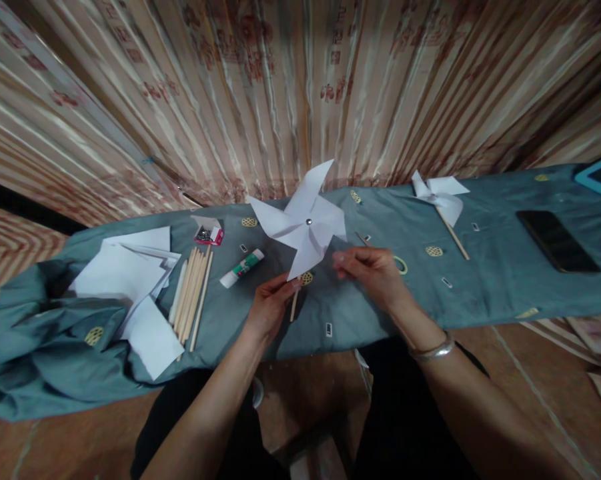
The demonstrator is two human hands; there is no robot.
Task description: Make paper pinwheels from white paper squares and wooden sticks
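A white paper pinwheel point(300, 230) with a silver pin at its centre is held up over the middle of the table. My left hand point(273, 303) is closed round its wooden stick, just below the blades. To the right of the blades, my right hand point(367, 270) is apart from the paper, its fingers curled into a pinch; I cannot make out whether anything is in them. Partly hidden behind that hand lies a tool with a yellow-green loop handle point(401, 265), perhaps scissors. A glue stick point(242, 268) with a green label rests left of the pinwheel.
Wooden sticks point(193, 293) and white paper sheets point(125, 270) lie at the left, by a small open box of pins point(209, 231). Another pinwheel point(437, 197) and a black phone point(557, 241) lie rightward on the grey-green cloth point(500, 293). A curtain point(290, 87) hangs behind.
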